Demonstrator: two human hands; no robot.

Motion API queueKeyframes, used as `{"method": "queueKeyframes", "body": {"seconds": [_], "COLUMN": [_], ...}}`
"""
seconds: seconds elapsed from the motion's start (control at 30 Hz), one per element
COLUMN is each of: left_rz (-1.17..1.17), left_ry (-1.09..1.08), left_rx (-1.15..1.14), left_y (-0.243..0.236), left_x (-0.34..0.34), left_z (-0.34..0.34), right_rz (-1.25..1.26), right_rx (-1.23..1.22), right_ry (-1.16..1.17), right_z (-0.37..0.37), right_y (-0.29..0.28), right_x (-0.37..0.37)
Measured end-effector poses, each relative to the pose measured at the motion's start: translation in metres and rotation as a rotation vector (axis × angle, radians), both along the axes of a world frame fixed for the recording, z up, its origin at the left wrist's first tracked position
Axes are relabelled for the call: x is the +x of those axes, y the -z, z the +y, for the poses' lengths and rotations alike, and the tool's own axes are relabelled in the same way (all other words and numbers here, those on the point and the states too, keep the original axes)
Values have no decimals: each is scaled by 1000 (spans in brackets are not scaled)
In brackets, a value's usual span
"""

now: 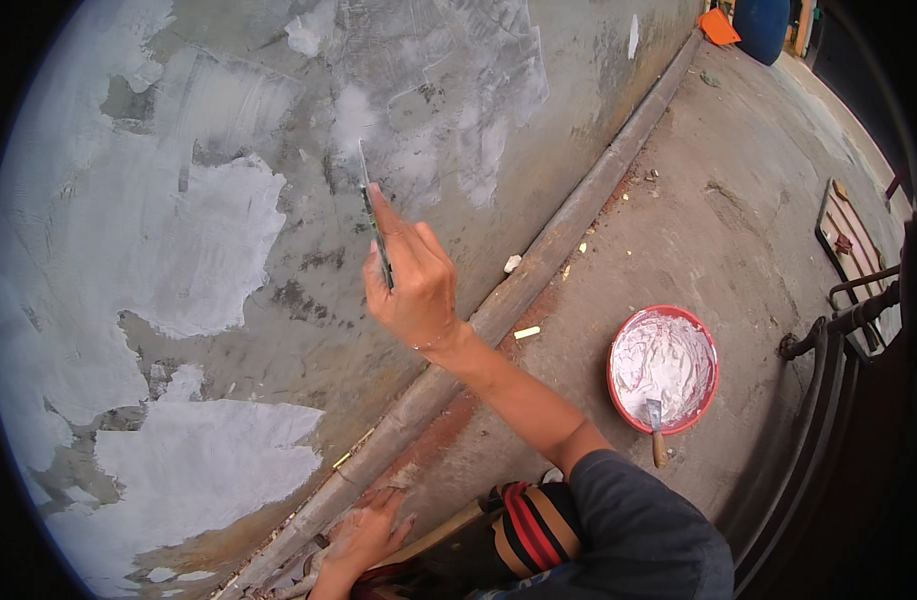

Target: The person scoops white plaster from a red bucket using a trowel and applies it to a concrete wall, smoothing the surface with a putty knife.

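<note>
My right hand point(415, 285) is closed around a putty knife point(380, 245), seen nearly edge-on. The tip of its thin blade meets the grey wall point(308, 270), beside a pale smeared patch. Thumb and forefinger lie along the two sides of the tool. White putty point(203, 250) covers much of the wall to the left in uneven patches. Low down, my left hand point(366, 535) holds nothing; its whitened fingers are stretched out close to the pipe at the wall's foot. A red bowl point(610, 375) of white putty stands on the ground to my right, with a wooden-handled scraper point(657, 440) resting on its near rim.
A long pipe point(568, 235) runs along the foot of the wall. Small yellow and white scraps point(526, 332) lie on the concrete floor point(748, 230). At the right are a framed board point(853, 245) and dark metal bars point(808, 420). A blue barrel point(761, 28) and an orange dustpan-like piece point(719, 27) stand far off.
</note>
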State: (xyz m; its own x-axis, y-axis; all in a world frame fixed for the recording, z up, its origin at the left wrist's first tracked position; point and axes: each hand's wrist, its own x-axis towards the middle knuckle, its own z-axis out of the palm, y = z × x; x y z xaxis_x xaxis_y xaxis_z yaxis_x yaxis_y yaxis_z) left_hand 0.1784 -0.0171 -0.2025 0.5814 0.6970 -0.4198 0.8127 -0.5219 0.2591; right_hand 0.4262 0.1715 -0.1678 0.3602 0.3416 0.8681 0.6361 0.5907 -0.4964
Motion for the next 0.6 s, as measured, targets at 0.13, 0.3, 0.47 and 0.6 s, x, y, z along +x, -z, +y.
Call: {"method": "queueKeyframes", "body": {"seconds": [0.13, 0.3, 0.47, 0.6], "left_rz": [-24, -9, 30, -3], "left_ry": [31, 0, -30, -36], "left_rx": [7, -32, -70, -37], "left_y": [0, 5, 11, 8], "left_x": [2, -12, -28, -35], "left_z": [6, -1, -10, -17], "right_rz": [114, 48, 199, 194], "right_rx": [-159, -58, -149, -255], "right_ry": [171, 189, 15, 141], "right_z": [4, 17, 0, 9], "right_y": [17, 3, 6, 10], "right_x": [49, 21, 19, 42]}}
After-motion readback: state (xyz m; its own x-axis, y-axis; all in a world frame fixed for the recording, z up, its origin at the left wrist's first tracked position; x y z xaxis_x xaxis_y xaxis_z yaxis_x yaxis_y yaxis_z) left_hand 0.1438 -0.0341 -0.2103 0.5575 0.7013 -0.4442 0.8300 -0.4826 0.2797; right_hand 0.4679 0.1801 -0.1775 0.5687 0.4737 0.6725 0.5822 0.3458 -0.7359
